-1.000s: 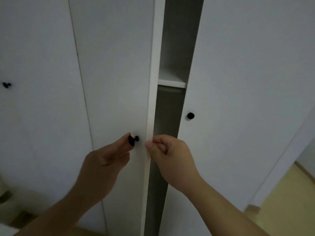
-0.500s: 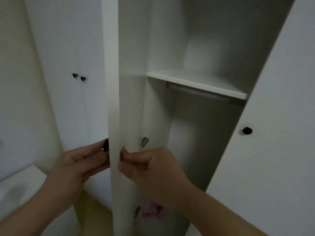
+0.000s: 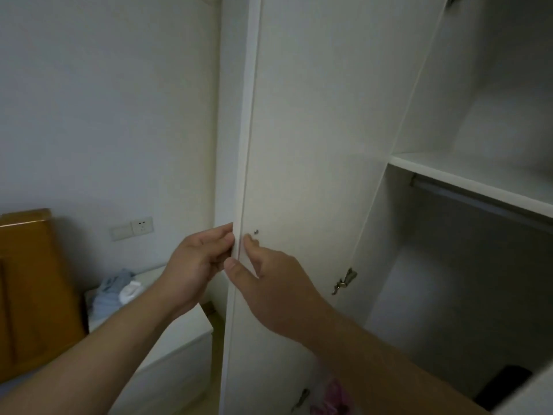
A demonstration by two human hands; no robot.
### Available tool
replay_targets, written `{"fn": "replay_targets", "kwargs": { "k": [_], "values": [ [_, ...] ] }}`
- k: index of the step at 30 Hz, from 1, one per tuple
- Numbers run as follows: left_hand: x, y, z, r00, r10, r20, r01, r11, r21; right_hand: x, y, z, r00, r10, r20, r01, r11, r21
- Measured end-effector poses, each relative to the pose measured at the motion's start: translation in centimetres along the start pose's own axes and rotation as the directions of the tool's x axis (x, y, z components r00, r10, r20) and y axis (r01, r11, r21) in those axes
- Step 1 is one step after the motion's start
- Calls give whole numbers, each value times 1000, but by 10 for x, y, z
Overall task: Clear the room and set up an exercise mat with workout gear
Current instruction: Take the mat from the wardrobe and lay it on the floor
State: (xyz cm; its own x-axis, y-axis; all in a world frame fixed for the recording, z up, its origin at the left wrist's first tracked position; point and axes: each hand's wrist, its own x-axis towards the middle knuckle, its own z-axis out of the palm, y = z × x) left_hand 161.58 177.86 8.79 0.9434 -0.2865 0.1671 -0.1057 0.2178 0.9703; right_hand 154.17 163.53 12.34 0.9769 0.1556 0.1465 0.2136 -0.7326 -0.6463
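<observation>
A: Both hands on the wardrobe door (image 3: pixel 314 145) now, at its free edge. The left hand (image 3: pixel 194 265) is on the outer face with fingers curled round the edge; the right hand (image 3: pixel 269 283) is on the inner face, thumb and fingertips pinching the same edge just below the knob's screw (image 3: pixel 256 232).

B: So both clamped on the door?

A: Yes, from opposite sides, nearly touching. The door's long axis runs straight up, hinges (image 3: pixel 344 281) off to the right of the hands, forearms reaching up and forward.

B: And the mat, the gear?

A: Not visible. The wardrobe (image 3: pixel 449 295) stands open to the right of the hands: a bare shelf (image 3: pixel 466 175), a rail beneath it, something dark in the bottom right corner, a pink bag low down. Too dim to name.

B: Next move?

A: I'd guess the right hand, nearer the opening, reaches in.
</observation>
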Motion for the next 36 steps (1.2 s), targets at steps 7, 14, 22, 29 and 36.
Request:
{"fn": "replay_targets", "kwargs": {
  "k": [7, 14, 22, 29, 36],
  "values": [
    [15, -5, -10, 999, 18, -49, -18, 1000, 1, 26, -5, 11, 1000, -1, -19, 2, 999, 44],
    [-14, -2, 28, 713, 529, -460, -245, 803, 544, 5, 26, -8, 997, 6, -74, 9, 981, 194],
    [-25, -23, 142, 700, 701, 135, -672, 582, 459, -54, 82, -70, 826, 280, -490, -84, 920, 383],
    [-7, -46, 241, 925, 321, 204, -335, 941, 38, -139, 140, -129, 424, 510, -748, -180, 857, 482],
    [18, -77, 337, 881, 32, 473, -26, 999, -20, -213, 180, -177, 29, 541, -840, -333, 798, 502]
  ]
}}
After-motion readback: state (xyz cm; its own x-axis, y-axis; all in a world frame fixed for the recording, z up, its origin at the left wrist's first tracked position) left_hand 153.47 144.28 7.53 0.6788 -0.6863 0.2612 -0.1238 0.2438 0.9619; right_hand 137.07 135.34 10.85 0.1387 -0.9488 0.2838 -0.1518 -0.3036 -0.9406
